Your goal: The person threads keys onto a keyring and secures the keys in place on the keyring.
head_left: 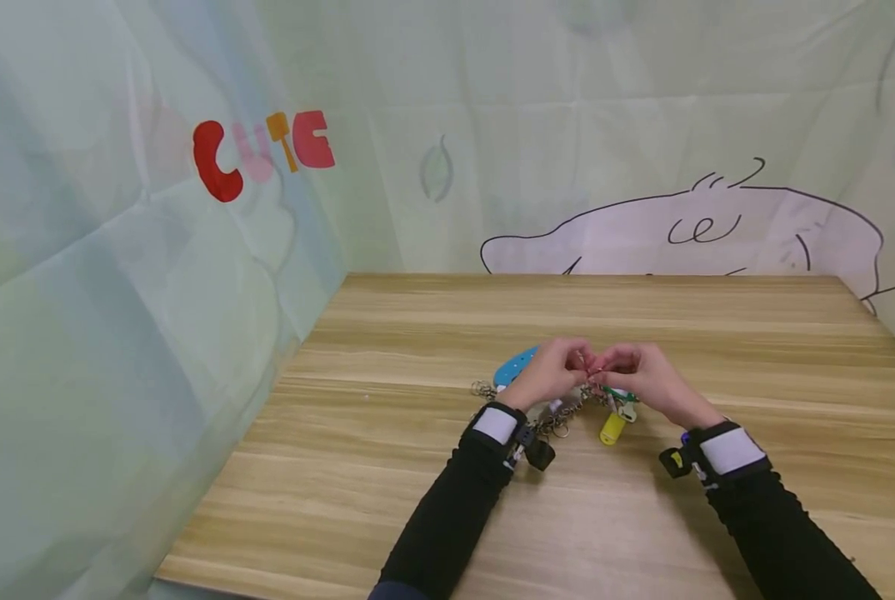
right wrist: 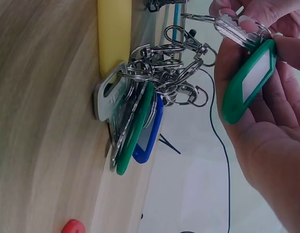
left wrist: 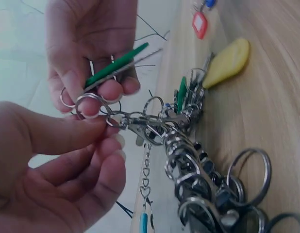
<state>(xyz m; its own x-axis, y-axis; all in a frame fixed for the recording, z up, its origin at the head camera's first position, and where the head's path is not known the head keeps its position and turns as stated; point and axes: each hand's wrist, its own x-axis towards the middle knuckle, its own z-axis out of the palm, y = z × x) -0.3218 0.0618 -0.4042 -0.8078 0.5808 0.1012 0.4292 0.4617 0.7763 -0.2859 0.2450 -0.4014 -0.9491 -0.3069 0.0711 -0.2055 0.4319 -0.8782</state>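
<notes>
Both hands meet above the table [head_left: 417, 467]. My left hand [head_left: 554, 368] pinches the small ring end of a metal clasp [left wrist: 135, 121] between thumb and fingers. My right hand [head_left: 646, 379] pinches a split ring [left wrist: 90, 99] carrying a green key tag [right wrist: 249, 82] and a silver key [right wrist: 235, 31]. The split ring overlaps the clasp's end in the left wrist view. From there a chain of linked clasps and rings [left wrist: 181, 165] runs down to the tabletop. Another green tag [right wrist: 135, 131], a blue tag [right wrist: 151, 128] and several keys hang together beside a yellow tag [right wrist: 114, 39].
A blue flat piece [head_left: 513, 367] with light dots lies behind my left hand, with loose rings [head_left: 483, 389] near it. A red-edged tag [left wrist: 200, 26] lies farther along the table. Printed cloth [head_left: 447, 167] rises behind the table's back edge.
</notes>
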